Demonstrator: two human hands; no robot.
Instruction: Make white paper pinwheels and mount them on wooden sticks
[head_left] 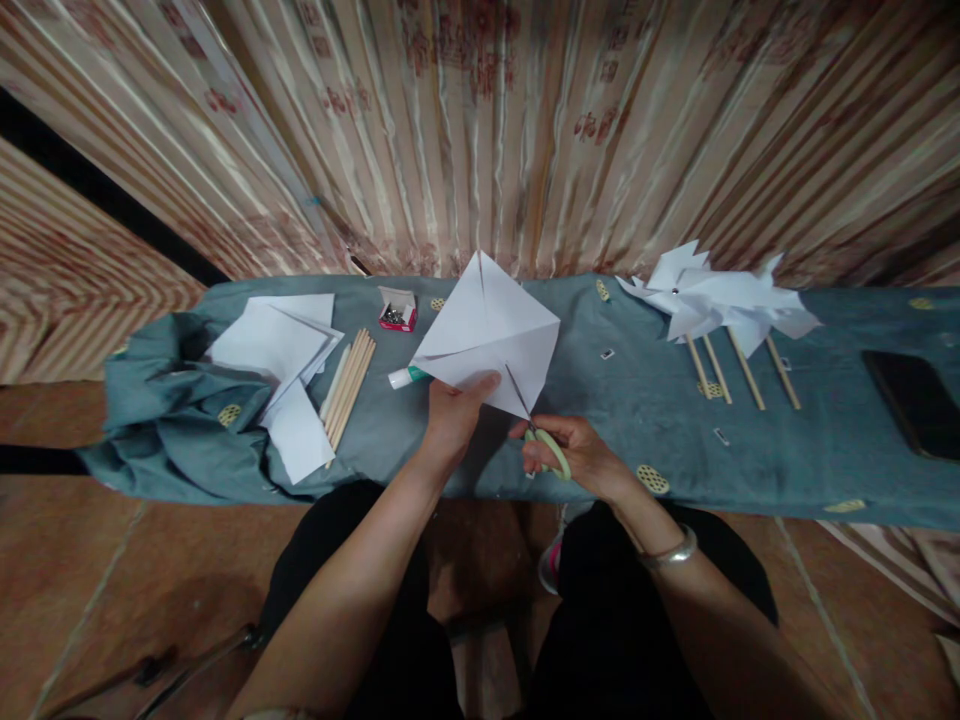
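A square sheet of white paper (pixel 499 310), turned cornerwise and slit in from its corners, is held up over the cloth in the middle. My left hand (pixel 455 415) grips its lower left edge, thumb on top and fingers underneath. Through the handles of light green scissors (pixel 551 452) go the fingers of my right hand (pixel 574 455). One blade lies over the paper near its lower corner; the other blade is hidden beneath. Partly under the sheet, a glue stick (pixel 407 377) with a white and green body pokes out at the left.
Paper sheets (pixel 274 340) and a bundle of wooden sticks (pixel 351 385) lie left. Behind them stands an open small red box (pixel 397 312) of metal pins. Paper pinwheels (pixel 724 295) on sticks and a dark phone (pixel 911 400) rest right on the green cloth (pixel 600 420). A curtain (pixel 480 130) hangs behind.
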